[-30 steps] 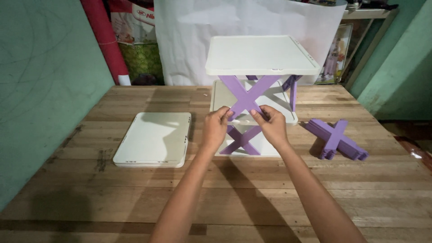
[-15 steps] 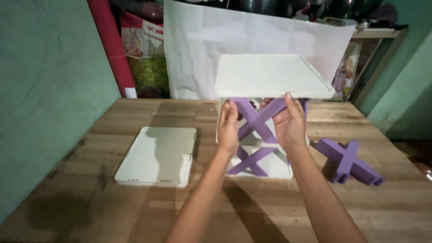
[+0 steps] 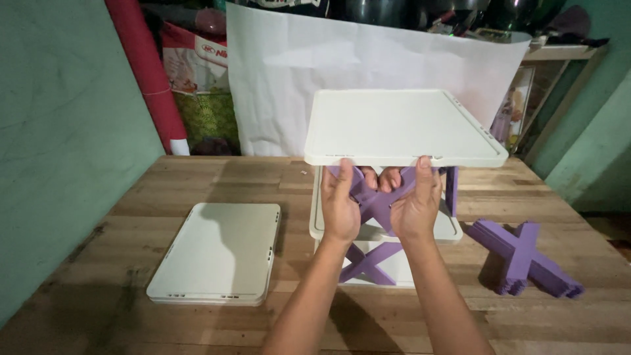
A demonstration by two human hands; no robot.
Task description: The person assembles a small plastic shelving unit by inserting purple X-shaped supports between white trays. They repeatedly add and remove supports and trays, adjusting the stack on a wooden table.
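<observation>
Landmark: the tiered white plastic shelf rack (image 3: 384, 227) mid-table. Left of it, a stack of flat white rectangular shelf trays (image 3: 217, 253) lay flat on the wooden plank table (image 3: 118, 315), apart from the rack, probably spares parked within reach. At the rack's front, the left hand (image 3: 340, 205) and right hand (image 3: 415, 209) were both closed round the upper purple plastic X-shaped brace (image 3: 376, 200), thumbs up against the front edge of the white top tray (image 3: 401, 126), seemingly steadying the brace under it. Right of the rack, a pile of purple X braces (image 3: 522, 256) lay on the table, untouched.
</observation>
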